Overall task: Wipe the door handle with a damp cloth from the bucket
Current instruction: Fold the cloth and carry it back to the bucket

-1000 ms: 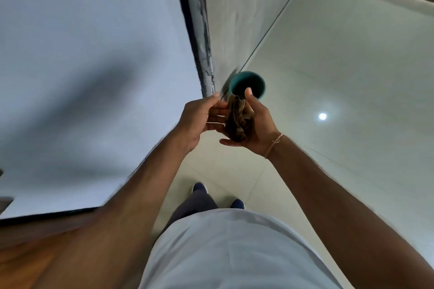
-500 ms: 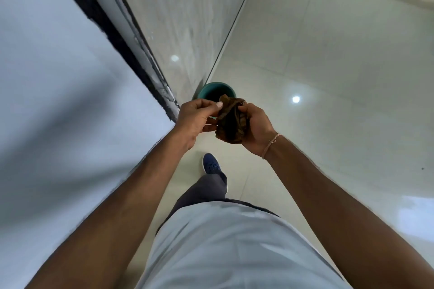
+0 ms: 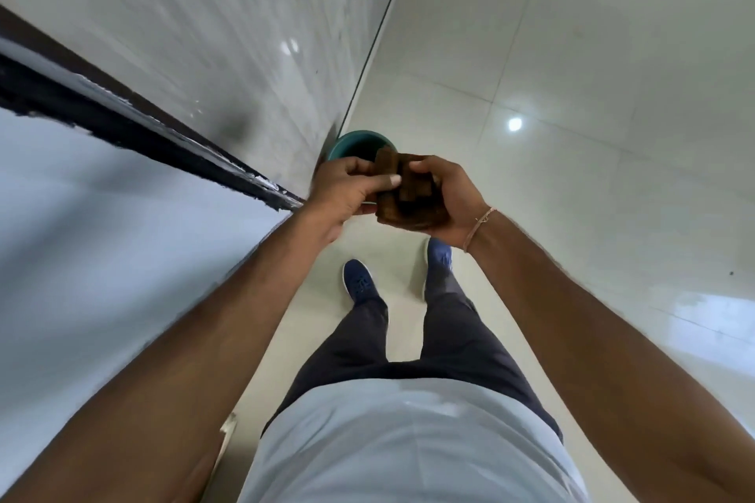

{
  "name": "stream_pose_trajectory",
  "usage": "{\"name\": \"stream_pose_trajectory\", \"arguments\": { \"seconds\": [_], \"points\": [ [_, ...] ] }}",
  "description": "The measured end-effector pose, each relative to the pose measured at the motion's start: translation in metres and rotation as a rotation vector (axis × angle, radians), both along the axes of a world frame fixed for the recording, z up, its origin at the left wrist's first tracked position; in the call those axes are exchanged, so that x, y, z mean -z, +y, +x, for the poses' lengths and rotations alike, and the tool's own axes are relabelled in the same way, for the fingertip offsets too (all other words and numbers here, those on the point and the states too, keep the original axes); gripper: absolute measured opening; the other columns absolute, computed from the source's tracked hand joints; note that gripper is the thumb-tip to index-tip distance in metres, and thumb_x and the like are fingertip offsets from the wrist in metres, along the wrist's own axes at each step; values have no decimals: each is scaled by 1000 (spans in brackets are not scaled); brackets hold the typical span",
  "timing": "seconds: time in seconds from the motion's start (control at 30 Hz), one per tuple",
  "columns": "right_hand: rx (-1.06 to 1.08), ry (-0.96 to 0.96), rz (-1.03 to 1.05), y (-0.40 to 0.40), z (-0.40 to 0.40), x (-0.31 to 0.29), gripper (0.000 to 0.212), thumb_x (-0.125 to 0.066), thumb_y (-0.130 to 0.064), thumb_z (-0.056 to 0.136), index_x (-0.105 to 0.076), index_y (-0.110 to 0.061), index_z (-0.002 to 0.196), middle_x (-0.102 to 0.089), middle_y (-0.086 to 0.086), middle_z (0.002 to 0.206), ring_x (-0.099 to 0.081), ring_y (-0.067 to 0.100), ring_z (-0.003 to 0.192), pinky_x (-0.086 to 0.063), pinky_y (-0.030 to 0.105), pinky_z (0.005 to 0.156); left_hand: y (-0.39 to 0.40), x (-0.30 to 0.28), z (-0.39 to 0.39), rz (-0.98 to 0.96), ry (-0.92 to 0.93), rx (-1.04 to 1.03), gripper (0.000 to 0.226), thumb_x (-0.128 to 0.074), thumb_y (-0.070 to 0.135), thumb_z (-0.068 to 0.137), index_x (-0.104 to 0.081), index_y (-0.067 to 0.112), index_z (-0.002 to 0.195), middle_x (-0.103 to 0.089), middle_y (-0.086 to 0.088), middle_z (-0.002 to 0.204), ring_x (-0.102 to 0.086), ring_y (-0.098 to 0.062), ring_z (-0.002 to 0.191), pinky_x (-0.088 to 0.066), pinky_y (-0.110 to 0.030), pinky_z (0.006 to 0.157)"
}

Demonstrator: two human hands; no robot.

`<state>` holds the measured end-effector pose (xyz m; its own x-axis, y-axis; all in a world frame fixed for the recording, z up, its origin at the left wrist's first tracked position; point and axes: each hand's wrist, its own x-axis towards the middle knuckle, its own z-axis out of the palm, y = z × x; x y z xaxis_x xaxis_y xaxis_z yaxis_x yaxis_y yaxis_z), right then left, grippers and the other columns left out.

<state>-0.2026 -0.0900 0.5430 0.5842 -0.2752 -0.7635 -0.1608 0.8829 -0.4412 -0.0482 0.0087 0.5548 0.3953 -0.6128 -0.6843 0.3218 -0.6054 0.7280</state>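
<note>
Now | step: you bunch the cloth (image 3: 408,192) above the bucket (image 3: 359,143) | grip: left hand (image 3: 347,188) and right hand (image 3: 445,192) both closed on it | next: find the handle, not in view.

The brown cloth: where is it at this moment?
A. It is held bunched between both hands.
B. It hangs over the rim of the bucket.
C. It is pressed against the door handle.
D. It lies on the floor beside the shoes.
A: the brown cloth is bunched between the left hand and the right hand, in front of the teal bucket on the floor.
</note>
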Motion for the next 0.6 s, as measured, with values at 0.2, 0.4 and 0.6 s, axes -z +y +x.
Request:
{"name": "stream_pose_trajectory", "arguments": {
  "seconds": [0.2, 0.4, 0.6],
  "points": [
    [-81, -27, 122, -68, -11, 50, 65, -56, -23, 98, -43, -5, 158, -52, 27, 157, -51, 48, 145, -39, 65, 122, -27, 28, 9, 44, 234, -258, 16, -83, 13, 91, -75, 17, 104, -83, -6, 103, -80, -22, 98, -61, -40, 88],
    [-427, 139, 32, -138, 5, 125, 20, -72, -14, 95, -69, -13, 114, -72, 10, 105, -66, 26, 99, -63, 33, 78, -55, 91, 5, 104, 283, -441, 28, -78, 11, 96, -71, 12, 123, -79, -15, 120, -77, -23, 101, -57, -36, 83],
    [-549, 220, -71, -173, 47, 208, 11, -78, -13, 94, -76, -19, 104, -75, 2, 103, -69, 20, 96, -63, 33, 79, -68, 200, 20, 177, 132, -526, 21, -81, 22, 96, -74, 14, 115, -81, -10, 112, -77, -22, 100, -63, -41, 92]
  ]
}}
